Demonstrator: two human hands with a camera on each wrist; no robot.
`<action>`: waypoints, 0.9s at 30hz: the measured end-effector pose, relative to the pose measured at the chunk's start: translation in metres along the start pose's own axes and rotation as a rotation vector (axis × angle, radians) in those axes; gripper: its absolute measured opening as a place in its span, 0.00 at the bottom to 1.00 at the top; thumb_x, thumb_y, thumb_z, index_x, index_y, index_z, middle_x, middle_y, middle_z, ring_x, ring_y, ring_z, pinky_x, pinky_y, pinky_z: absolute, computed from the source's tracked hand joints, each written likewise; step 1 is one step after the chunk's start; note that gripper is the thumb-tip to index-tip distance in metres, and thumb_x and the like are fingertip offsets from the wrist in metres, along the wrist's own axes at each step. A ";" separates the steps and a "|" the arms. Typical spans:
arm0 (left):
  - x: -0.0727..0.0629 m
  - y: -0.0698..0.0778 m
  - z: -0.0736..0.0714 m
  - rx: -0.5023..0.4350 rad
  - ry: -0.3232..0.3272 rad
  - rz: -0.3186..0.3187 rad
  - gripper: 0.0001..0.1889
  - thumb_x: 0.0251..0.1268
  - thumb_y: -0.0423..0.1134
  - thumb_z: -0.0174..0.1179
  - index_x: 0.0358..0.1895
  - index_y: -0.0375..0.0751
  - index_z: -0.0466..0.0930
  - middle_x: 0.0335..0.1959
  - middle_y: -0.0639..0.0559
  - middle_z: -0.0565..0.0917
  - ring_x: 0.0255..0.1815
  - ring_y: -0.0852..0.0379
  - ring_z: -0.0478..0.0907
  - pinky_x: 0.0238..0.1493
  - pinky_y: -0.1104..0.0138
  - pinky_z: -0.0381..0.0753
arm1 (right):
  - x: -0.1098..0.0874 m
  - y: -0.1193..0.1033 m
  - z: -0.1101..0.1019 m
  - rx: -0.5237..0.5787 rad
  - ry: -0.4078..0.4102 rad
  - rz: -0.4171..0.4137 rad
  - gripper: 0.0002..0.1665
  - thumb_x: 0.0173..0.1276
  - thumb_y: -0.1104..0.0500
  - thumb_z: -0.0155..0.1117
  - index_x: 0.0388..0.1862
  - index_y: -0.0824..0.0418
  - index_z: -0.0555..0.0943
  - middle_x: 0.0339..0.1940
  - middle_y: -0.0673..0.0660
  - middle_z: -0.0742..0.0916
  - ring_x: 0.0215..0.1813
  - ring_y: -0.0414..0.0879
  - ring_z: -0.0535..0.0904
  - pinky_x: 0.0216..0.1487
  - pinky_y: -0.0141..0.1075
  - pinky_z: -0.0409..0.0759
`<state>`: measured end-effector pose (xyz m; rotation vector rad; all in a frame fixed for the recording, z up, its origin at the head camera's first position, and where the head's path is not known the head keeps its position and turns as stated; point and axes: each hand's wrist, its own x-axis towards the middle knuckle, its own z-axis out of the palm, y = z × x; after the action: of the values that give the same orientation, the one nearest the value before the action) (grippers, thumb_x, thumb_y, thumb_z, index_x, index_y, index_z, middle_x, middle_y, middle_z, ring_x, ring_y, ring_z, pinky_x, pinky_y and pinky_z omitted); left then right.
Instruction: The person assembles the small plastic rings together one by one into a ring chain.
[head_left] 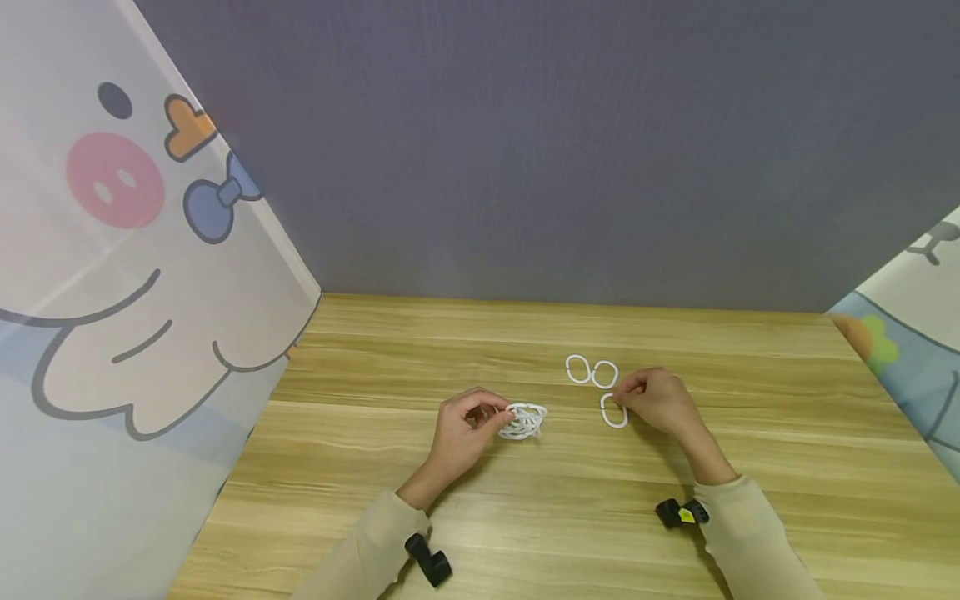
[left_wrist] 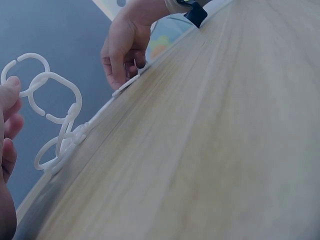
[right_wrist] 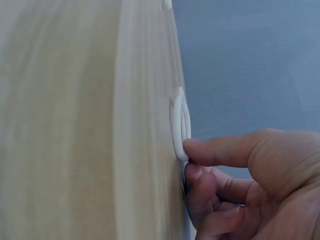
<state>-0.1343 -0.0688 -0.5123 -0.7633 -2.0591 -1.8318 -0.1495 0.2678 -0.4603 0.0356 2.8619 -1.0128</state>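
Note:
My left hand (head_left: 467, 429) pinches the top link of a chain of white plastic C-shaped rings (head_left: 525, 422). In the left wrist view the linked rings (left_wrist: 55, 87) hang from thumb and finger, their lower end bunched at the tabletop. To the right, my right hand (head_left: 660, 400) pinches the edge of a single white ring (head_left: 613, 412) lying on the table. From the right wrist view, thumb and forefinger grip that ring (right_wrist: 179, 125) at its near end. Just beyond it lie two loose white rings, one on the left (head_left: 577, 369) and one beside it (head_left: 604, 374).
The wooden table (head_left: 525, 533) runs back to a grey panel (head_left: 555, 150). Cartoon-printed panels stand at the left (head_left: 172, 333) and at the right (head_left: 915, 350). Each wrist wears a black camera mount, one left (head_left: 429, 560) and one right (head_left: 681, 512).

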 end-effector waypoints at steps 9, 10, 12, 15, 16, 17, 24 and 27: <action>0.001 0.001 0.000 0.000 -0.012 -0.014 0.06 0.67 0.25 0.77 0.40 0.40 0.92 0.32 0.48 0.89 0.28 0.67 0.73 0.26 0.74 0.73 | -0.005 -0.009 -0.003 0.031 -0.020 -0.017 0.09 0.76 0.59 0.74 0.41 0.65 0.87 0.33 0.53 0.88 0.35 0.45 0.79 0.38 0.37 0.75; 0.001 0.001 0.000 0.001 -0.012 -0.016 0.06 0.67 0.25 0.77 0.40 0.40 0.92 0.32 0.48 0.89 0.28 0.67 0.73 0.26 0.74 0.73 | -0.005 -0.010 -0.004 0.048 -0.024 -0.018 0.09 0.78 0.59 0.72 0.42 0.66 0.87 0.33 0.54 0.88 0.35 0.45 0.79 0.37 0.37 0.75; 0.001 0.000 0.000 0.005 -0.012 -0.016 0.06 0.67 0.25 0.77 0.40 0.40 0.92 0.32 0.47 0.89 0.28 0.67 0.73 0.26 0.74 0.73 | -0.007 -0.014 -0.004 0.090 -0.037 -0.015 0.09 0.81 0.60 0.69 0.45 0.68 0.85 0.34 0.55 0.88 0.33 0.46 0.80 0.33 0.35 0.77; 0.000 0.000 0.001 0.009 -0.008 -0.015 0.06 0.66 0.25 0.77 0.40 0.40 0.93 0.32 0.47 0.89 0.27 0.67 0.73 0.26 0.73 0.73 | -0.010 -0.020 -0.005 0.156 -0.057 -0.024 0.10 0.83 0.62 0.67 0.49 0.70 0.83 0.35 0.58 0.89 0.31 0.47 0.83 0.29 0.33 0.78; 0.000 -0.001 0.001 0.008 -0.007 -0.013 0.07 0.66 0.25 0.77 0.40 0.40 0.93 0.31 0.46 0.89 0.27 0.66 0.73 0.26 0.73 0.73 | -0.011 -0.024 -0.005 0.177 -0.063 -0.031 0.10 0.83 0.62 0.67 0.50 0.70 0.83 0.35 0.59 0.90 0.31 0.47 0.83 0.29 0.33 0.78; 0.000 0.000 0.001 0.008 -0.005 -0.008 0.07 0.65 0.24 0.77 0.40 0.39 0.92 0.31 0.46 0.89 0.27 0.66 0.73 0.25 0.73 0.73 | -0.012 -0.027 -0.005 0.199 -0.064 -0.036 0.09 0.83 0.63 0.67 0.50 0.71 0.83 0.35 0.59 0.90 0.31 0.47 0.84 0.29 0.32 0.79; 0.000 0.001 -0.001 0.010 0.001 -0.029 0.06 0.66 0.26 0.78 0.39 0.39 0.93 0.31 0.45 0.89 0.27 0.66 0.73 0.26 0.74 0.73 | -0.016 -0.048 -0.001 0.356 -0.046 -0.077 0.08 0.81 0.65 0.69 0.49 0.71 0.84 0.36 0.64 0.91 0.31 0.44 0.84 0.32 0.35 0.85; 0.000 0.001 -0.001 0.007 -0.004 -0.036 0.05 0.66 0.26 0.78 0.39 0.39 0.93 0.31 0.46 0.89 0.27 0.66 0.73 0.26 0.74 0.73 | -0.017 -0.054 0.002 0.410 -0.028 -0.087 0.08 0.80 0.66 0.70 0.48 0.72 0.85 0.35 0.64 0.91 0.30 0.42 0.84 0.33 0.35 0.87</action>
<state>-0.1339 -0.0695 -0.5112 -0.7327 -2.0938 -1.8423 -0.1354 0.2245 -0.4261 -0.0708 2.5999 -1.5855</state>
